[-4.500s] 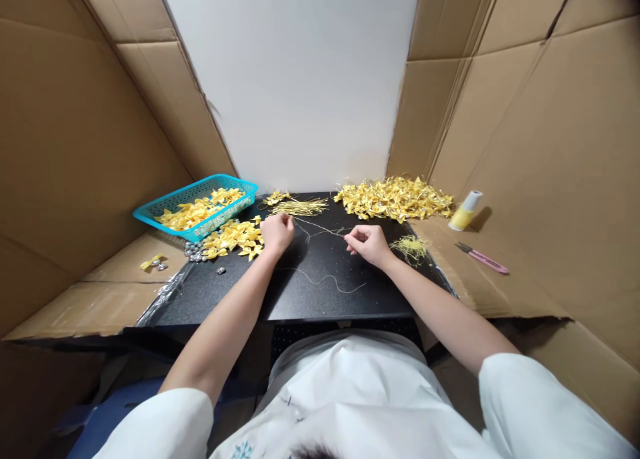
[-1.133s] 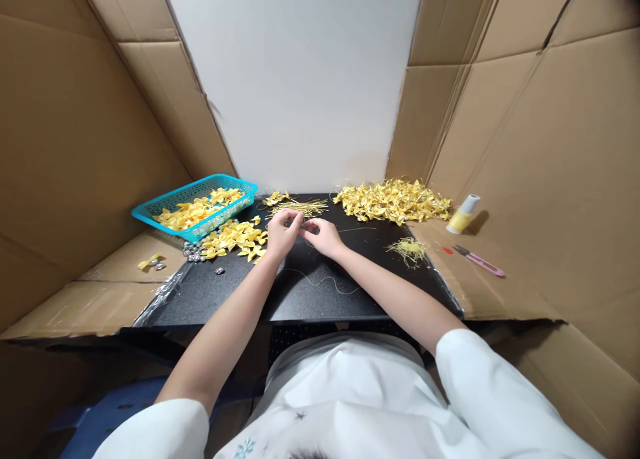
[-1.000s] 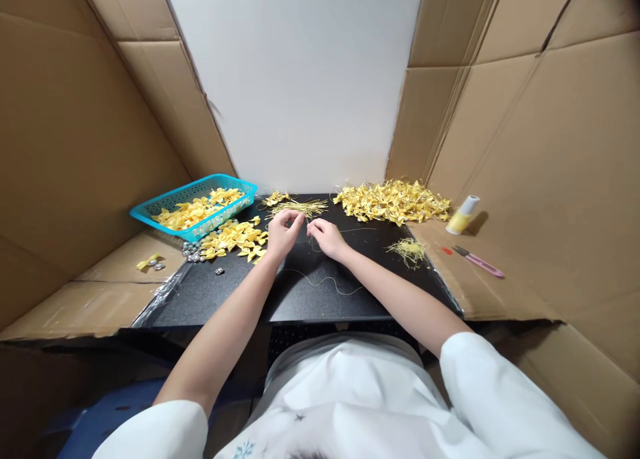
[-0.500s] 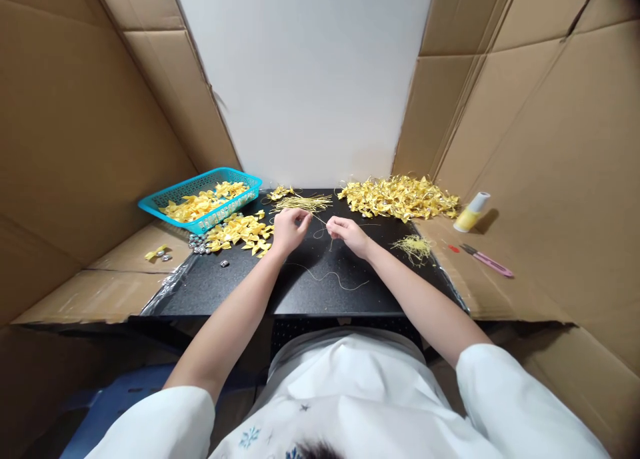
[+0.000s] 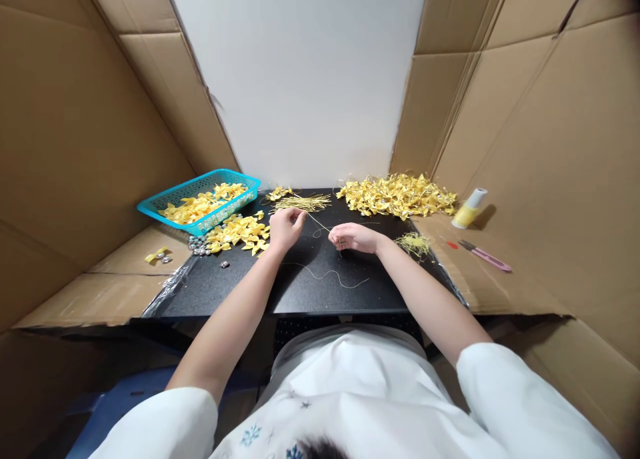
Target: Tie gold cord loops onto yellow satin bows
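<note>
L hand (image 5: 288, 227) and R hand (image 5: 354, 237) sit mid-tabletop (image 5: 320, 299), cord (image 5: 319, 223) spanning btwn them. Directly behind, approx. 12 o'clock, cord bundle (image 5: 303, 203); loose thread (image 5: 325, 276) at 6. At 10 o'clock, basket (image 5: 220, 217) w/ bows (image 5: 197, 207) inside; small bow pile (image 5: 237, 234) in front of it, beads (image 5: 199, 246) alongside, at 9. Bow heap (image 5: 400, 197) at 2. Clippings (image 5: 414, 245) at 3, nr tabletop's edge; past it, on cardboard (image 5: 490, 292), snips (image 5: 487, 257), spool (image 5: 467, 210) behind.

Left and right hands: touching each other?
Apart. The head view shows black tabletop between the left hand and the right hand, with a thin yellow cord spanning the gap.
</note>
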